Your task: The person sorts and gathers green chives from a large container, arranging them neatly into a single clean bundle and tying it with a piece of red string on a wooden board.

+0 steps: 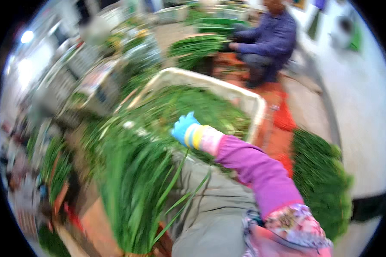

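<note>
My right hand (185,128), in a blue glove with a yellow-banded cuff, reaches over the near edge of a white plastic crate (255,100). Blur hides how its fingers are bent and whether they hold anything. Loose green leaves (193,100) that look like chive trimmings fill much of the crate. To the left of that hand, a large bunch of long green chives (133,184) lies across my lap, its pale ends toward the crate and its leaf tips toward me. My left hand does not show.
Opposite, a co-worker in a purple top (272,36) crouches beside a pile of chives (197,46). More chives (319,184) lie at the right by orange netting (283,113). Crates and plastic-wrapped goods (103,79) stand at the left.
</note>
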The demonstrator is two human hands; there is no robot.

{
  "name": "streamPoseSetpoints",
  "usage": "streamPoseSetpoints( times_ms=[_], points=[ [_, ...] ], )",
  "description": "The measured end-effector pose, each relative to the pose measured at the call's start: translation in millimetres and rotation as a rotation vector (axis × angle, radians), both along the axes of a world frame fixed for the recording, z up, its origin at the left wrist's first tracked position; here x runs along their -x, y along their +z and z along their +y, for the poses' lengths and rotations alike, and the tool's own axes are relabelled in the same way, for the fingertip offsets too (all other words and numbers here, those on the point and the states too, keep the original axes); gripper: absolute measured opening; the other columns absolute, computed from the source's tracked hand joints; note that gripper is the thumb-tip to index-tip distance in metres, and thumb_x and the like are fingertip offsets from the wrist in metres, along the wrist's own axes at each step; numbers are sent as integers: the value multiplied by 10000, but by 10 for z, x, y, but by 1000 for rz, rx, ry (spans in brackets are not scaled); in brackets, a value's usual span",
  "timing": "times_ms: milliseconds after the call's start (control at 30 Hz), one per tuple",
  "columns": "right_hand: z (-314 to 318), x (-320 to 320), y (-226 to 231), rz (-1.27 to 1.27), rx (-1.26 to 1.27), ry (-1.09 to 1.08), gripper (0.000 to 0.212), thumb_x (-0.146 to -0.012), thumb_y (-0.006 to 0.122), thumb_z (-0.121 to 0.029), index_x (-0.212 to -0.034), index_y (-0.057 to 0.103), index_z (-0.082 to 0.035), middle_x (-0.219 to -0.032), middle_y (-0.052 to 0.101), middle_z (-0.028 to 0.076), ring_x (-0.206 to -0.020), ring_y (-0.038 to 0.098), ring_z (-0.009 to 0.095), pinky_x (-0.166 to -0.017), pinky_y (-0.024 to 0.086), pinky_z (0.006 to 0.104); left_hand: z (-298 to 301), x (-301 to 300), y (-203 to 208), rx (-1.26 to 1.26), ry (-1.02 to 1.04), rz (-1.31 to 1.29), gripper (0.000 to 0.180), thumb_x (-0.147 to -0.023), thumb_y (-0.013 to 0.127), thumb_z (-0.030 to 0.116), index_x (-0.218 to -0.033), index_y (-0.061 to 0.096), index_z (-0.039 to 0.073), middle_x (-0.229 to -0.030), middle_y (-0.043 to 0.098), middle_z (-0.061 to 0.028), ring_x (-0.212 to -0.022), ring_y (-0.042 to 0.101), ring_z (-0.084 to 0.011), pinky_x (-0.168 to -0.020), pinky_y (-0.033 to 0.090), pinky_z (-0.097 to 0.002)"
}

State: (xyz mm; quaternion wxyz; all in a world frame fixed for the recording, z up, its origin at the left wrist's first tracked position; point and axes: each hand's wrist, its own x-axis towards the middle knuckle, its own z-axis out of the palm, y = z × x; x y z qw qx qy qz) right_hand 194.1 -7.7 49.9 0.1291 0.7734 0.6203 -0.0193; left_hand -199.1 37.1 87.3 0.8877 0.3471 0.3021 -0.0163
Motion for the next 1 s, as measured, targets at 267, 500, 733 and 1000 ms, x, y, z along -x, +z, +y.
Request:
streamPoseSetpoints(
  times_ms=[267, 500, 733, 1000],
  points=[
    [-1331, 644, 1251, 384, -1227, 746, 787, -568, 713, -431, -1246, 458, -125, -1243, 453, 215, -1068, 484, 410, -880, 380, 564, -161, -1099, 397, -228, -239, -91, 727, -835, 524, 499, -1323, 363, -15, -1021, 622, -154, -854, 621, -251, -695, 541, -382],
    [-2202, 487, 971, 356, -1043, 323, 688, -616, 587, -371, -1227, 445, -88, -929, 538, 125, -799, 546, 309, -620, 422, 410, -726, -2227, 1011, -248, -611, -382, 780, -833, 504, 550, -1345, 330, -12, -1010, 632, -164, -856, 631, -260, -678, 550, -389],
    [-3850, 242, 384, 1028, -1832, -295, 885, -559, 826, -202, -1297, 388, 12, -1178, 546, 123, -1055, 538, 224, -936, 411, 353, -1417, -3115, 1256, -450, -996, -531, 772, -864, 469, 563, -1357, 313, -10, -857, 663, -91, -676, 630, -199, -554, 548, -345],
    [-5868, 525, -793, 682, -2317, -1302, 523, -726, 671, -106, -1195, 479, 25, -1082, 588, 89, -942, 562, 182, -864, 448, 318, -410, -3254, 775, -329, -754, -348, 657, -903, 438, 500, -1383, 328, 65, -1212, 528, -87, -1016, 520, -206, -913, 405, -332]
  ],
)
